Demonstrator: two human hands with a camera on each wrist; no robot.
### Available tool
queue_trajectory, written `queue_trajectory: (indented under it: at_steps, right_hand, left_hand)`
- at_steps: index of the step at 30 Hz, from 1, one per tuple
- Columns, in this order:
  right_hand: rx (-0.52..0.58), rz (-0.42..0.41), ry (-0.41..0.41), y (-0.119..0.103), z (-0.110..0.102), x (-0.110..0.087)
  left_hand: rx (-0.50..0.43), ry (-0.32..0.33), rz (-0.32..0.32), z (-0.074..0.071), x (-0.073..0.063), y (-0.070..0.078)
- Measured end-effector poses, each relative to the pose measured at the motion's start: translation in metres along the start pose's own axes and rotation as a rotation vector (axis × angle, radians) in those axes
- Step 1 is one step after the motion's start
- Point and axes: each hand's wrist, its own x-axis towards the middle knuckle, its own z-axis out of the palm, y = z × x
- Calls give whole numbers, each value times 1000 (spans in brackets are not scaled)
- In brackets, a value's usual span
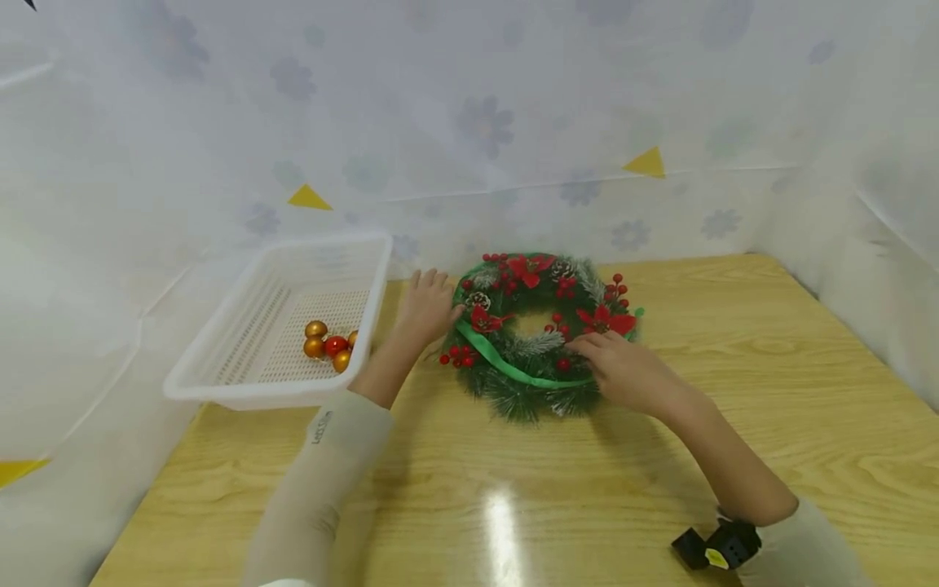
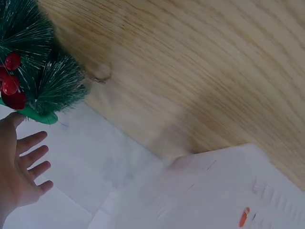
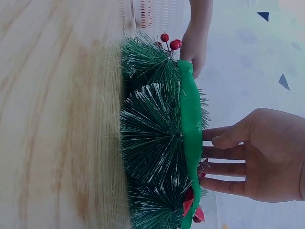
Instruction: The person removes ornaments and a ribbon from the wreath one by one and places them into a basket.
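A green wreath (image 1: 513, 401) with red flowers, berries, pinecones and frosted sprigs lies on the table. A green ribbon (image 1: 502, 364) runs along its near side. My left hand (image 1: 428, 310) is at the wreath's left edge; in the left wrist view its thumb touches the ribbon end, the other fingers spread and straight. My right hand (image 1: 623, 371) reaches over the near right part of the wreath. In the right wrist view, the right hand's straight fingers (image 3: 224, 169) meet the wreath at the ribbon's upper edge, the thumb lying beside them.
Left of the wreath stands a white plastic basket (image 1: 192, 371) holding several gold balls (image 1: 314, 346) and a red ball (image 1: 336, 346). The wooden table (image 1: 734, 326) meets a pale flower-patterned sheet (image 1: 469, 98) at the back. A black device (image 1: 722, 545) sits on my right wrist.
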Motion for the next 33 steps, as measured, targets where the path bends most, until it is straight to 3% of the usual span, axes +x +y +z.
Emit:
queue_trajectory:
  at_steps: [5,9,13,17,20,23,30,33]
  right_hand:
    - [-5,-17,14,0,1,-1]
    - [-8,-20,21,0,1,-1]
    - [-7,-18,21,0,1,-1]
    - [-10,-18,17,0,2,-1]
    - [-9,-19,15,0,1,-1]
    - [-7,-20,16,0,1,-1]
    - [-12,-16,12,0,1,-1]
    - [-13,-19,11,-1,1,-1]
  left_hand:
    - [55,-103,-33,9,6,2]
    - [57,-133,-47,12,8,3]
    - [3,-117,-57,12,7,3]
    - [-89,-43,-54,9,4,2]
    - [-143,43,-44,5,2,2]
    - [-131,175,-29,2,-1,2]
    - [21,661,-2,0,-4,-3]
    - [38,783,-3,-3,-4,-7]
